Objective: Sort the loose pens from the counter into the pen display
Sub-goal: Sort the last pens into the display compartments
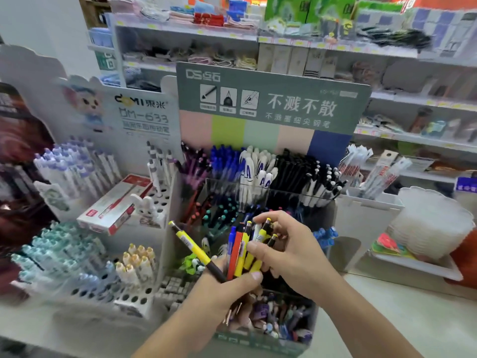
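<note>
A bunch of pens [241,250] is gripped upright in the left hand [227,282], just near of the pen display [271,104]. The pen tops are pinched by the curled fingers of the right hand [281,244].

Both forearms are bare, no sleeves showing; left hand [227,285] and right hand [289,251] wear nothing, with short plain nails

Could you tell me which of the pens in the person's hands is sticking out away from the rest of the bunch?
The yellow pen with the black grip, held in the left hand: it slants up-left alone, while the bunch stands together.
</note>
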